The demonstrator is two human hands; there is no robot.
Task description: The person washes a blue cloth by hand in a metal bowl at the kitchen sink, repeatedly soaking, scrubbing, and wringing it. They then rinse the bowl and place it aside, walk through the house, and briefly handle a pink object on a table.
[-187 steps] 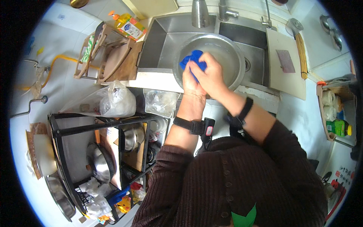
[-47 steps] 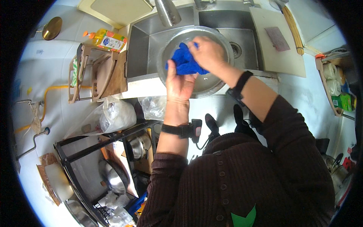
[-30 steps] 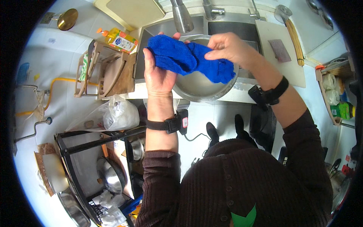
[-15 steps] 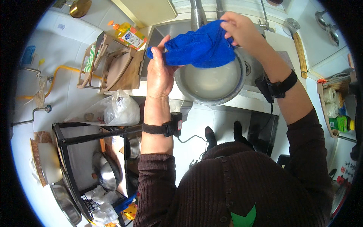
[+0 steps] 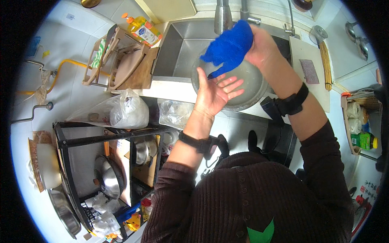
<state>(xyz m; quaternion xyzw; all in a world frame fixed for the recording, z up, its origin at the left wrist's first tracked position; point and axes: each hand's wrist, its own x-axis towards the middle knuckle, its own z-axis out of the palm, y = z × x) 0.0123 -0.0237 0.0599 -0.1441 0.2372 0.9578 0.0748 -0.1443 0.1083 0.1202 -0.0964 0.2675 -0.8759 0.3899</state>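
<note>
A blue knitted piece that looks like a glove (image 5: pixel 233 44) hangs over a round metal basin (image 5: pixel 259 83) of cloudy water. My right hand (image 5: pixel 262 46) grips its right edge; the fingertips are mostly hidden behind the fabric. A narrow finger-like part with a dark tip points down toward my left hand (image 5: pixel 216 92). That hand is open, palm up, fingers spread, just below the glove and in front of the basin. Whether the glove's tip touches it, I cannot tell. Behind the glove stands a metal faucet (image 5: pixel 223 18).
The basin sits over the right part of a steel sink (image 5: pixel 170 48). Left of it are a yellow pump bottle (image 5: pixel 142 30), a wooden board (image 5: pixel 142 73) and a beige rack (image 5: pixel 129 56). A plastic bag (image 5: pixel 129 109) hangs above a black shelf (image 5: pixel 97 139). Chopsticks (image 5: pixel 323 60) lie at the right.
My left hand has let go of the glove, moved right and down, and opened palm up. My right hand still holds the glove, which now hangs down to the left.
</note>
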